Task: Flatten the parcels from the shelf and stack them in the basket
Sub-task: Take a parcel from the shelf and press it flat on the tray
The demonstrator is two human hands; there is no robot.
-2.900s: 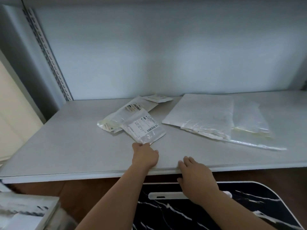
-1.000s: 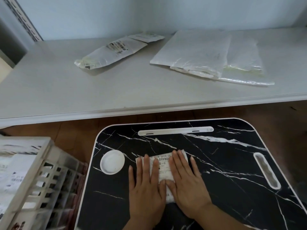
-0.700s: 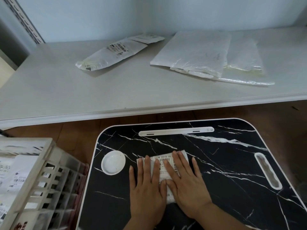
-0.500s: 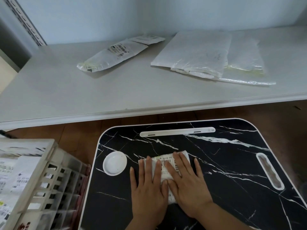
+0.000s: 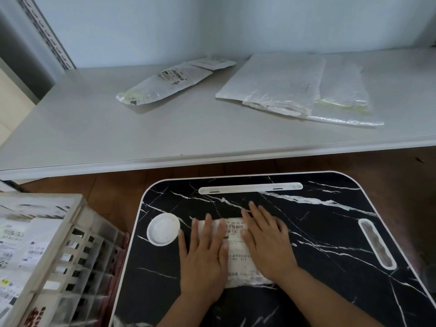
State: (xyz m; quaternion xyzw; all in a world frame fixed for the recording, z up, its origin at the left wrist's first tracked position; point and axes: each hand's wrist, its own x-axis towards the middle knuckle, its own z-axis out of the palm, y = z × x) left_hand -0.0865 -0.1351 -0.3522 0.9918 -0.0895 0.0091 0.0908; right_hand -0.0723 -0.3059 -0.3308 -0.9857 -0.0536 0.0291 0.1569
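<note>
On a black marble-patterned table (image 5: 318, 232), near its middle, a small white parcel (image 5: 238, 253) with a printed label lies flat under both hands. Left hand (image 5: 203, 260) presses its left side and right hand (image 5: 266, 244) its right side, fingers straight and spread, the label showing in the gap between them. A round white dish (image 5: 163, 229) is set into the table beside the left hand, toward the left edge. Past the table's left edge stands a slatted basket (image 5: 70, 244), labelled parcels stacked inside. Beyond the table's far edge, a grey shelf (image 5: 94, 133) carries a long labelled parcel (image 5: 165, 83) near its back and, well apart toward its right end, overlapping clear plastic bags (image 5: 295, 86).
</note>
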